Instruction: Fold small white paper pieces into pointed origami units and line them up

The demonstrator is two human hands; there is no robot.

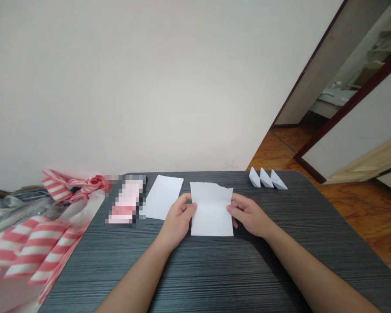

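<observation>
Between my two hands is a white sheet of paper [211,213], its top edge uneven as if torn and a faint crease running across it. My left hand [180,217] pinches the sheet's left edge, thumb in front and fingers behind. On the right edge, my right hand [247,214] grips in the same way. Another white sheet [164,196] lies flat on the table, just beyond my left hand. Three folded white paper pieces [260,178] with pointed tips stand in a row near the far edge, to the right.
The dark wood-grain table [195,274] has rounded far corners and meets a pale wall. A blurred-out pink and white rectangular item [126,201] lies at its left side. Red-and-white striped cloth [35,245] is heaped left of the table. Wooden floor [361,204] shows at right.
</observation>
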